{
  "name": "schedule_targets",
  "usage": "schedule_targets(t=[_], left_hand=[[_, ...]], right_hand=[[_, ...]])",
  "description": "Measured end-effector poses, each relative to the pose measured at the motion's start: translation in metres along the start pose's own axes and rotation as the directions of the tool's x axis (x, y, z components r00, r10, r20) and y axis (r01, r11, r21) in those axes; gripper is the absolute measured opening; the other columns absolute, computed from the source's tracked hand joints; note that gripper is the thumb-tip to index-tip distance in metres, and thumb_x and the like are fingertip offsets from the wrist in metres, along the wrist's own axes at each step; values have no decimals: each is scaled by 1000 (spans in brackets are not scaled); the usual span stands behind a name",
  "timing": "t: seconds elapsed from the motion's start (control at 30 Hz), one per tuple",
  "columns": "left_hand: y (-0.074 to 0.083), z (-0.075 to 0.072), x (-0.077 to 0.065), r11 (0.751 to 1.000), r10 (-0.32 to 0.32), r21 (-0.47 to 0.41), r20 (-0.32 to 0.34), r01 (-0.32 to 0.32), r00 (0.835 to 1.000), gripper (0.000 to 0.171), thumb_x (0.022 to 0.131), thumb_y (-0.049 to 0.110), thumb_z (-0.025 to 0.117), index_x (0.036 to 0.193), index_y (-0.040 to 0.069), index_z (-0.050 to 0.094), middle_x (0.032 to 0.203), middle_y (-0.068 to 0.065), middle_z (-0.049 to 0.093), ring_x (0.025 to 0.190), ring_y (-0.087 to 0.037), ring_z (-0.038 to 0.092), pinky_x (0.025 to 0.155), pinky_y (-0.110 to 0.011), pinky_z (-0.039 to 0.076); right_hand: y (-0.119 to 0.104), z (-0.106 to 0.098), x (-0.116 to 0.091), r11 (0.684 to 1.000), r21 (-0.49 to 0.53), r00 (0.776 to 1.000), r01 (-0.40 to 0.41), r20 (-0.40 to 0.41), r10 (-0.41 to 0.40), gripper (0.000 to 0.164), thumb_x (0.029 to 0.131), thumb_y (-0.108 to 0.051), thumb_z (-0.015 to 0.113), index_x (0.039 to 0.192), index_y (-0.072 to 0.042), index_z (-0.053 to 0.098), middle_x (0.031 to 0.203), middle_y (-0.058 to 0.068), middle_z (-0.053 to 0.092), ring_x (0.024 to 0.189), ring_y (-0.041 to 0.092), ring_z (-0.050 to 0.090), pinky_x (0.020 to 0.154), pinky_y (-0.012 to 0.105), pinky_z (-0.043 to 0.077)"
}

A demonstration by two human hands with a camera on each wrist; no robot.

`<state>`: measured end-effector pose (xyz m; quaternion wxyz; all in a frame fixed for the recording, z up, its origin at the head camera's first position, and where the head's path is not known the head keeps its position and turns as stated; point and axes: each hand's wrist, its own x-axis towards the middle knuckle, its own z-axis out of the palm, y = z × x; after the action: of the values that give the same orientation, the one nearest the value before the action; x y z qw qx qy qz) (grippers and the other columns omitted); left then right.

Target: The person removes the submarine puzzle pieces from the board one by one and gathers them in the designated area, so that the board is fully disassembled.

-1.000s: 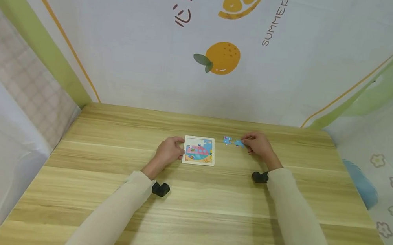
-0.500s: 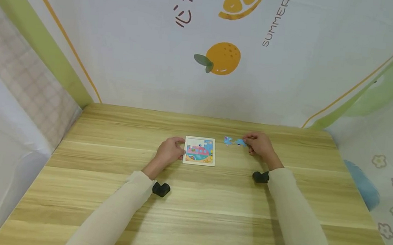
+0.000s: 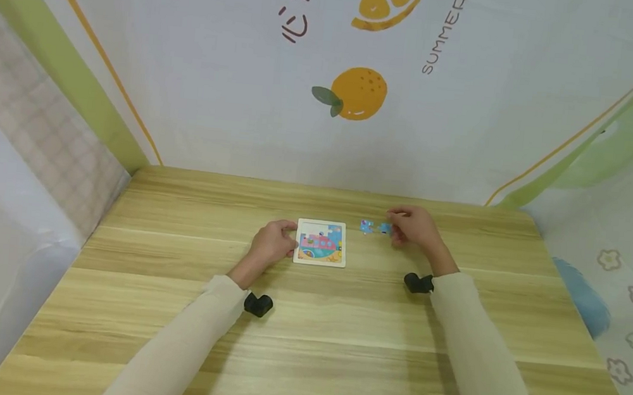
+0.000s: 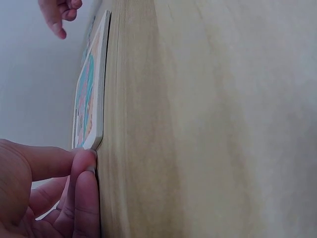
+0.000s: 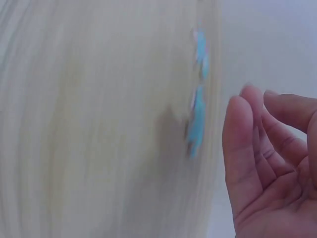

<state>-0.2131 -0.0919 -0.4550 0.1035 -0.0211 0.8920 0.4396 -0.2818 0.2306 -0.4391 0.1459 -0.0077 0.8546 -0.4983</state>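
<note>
A small square jigsaw puzzle board with a white frame lies flat, its upper left part bare of pieces. At its left edge, my left hand holds the frame with thumb and fingertips; the left wrist view shows those fingertips right at the corner. To the board's right lie two blue puzzle pieces, one with a purple patch and a plainer one. My right hand hovers beside and over the plainer piece. In the right wrist view its bent fingers stand off from both pieces with nothing between them.
The wood-grain table has a printed white cloth hanging behind its far edge. More cloth hangs at both sides. A black wrist mount sits at the left wrist, another mount at the right.
My right hand has let go of the plainer blue piece and lifted slightly from it. That piece sits nearly where it was. My left hand stays at the board.
</note>
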Motion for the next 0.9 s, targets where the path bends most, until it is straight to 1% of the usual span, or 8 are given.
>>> schedule_targets(t=[0.23,0.33,0.5,0.7,0.9], left_hand=[[0,-1,0,1000,8,2,9,-8,1000,43,88,7,65,131,5,59,65,-3,66,55,-13,59,52,-24,35],[0,-2,0,1000,4,7,8,-4,1000,44,88,7,65,131,5,59,65,-3,66,56,-13,59,53,-24,36],[1,-2,0,1000,-2,6,10,2,1000,44,88,7,66,132,5,58,66,-3,66,56,-13,59,52,-24,36],[-1,-1,0,1000,-23,-15,21,23,1000,45,89,8,65,133,6,57,68,-3,67,57,-14,61,51,-24,36],[-1,-2,1,1000,-23,-21,21,23,1000,45,89,8,65,133,7,57,68,-2,67,58,-14,61,52,-25,37]], right_hand=[[-17,18,0,1000,23,999,21,23,-21,37,99,-24,56,128,0,60,78,15,65,55,16,62,57,35,60],[-22,28,0,999,24,998,33,43,-34,37,99,-23,57,128,-1,60,76,15,66,55,17,62,58,37,60],[-29,45,-2,999,32,996,34,76,-36,35,97,-23,59,127,-4,62,73,13,65,55,18,63,56,36,59],[-32,65,0,999,31,992,40,116,-43,32,96,-22,61,123,-4,64,70,12,64,54,17,61,54,32,58],[-30,82,3,999,35,987,29,159,-34,29,96,-20,62,122,-8,65,67,11,62,52,16,60,53,31,58]])
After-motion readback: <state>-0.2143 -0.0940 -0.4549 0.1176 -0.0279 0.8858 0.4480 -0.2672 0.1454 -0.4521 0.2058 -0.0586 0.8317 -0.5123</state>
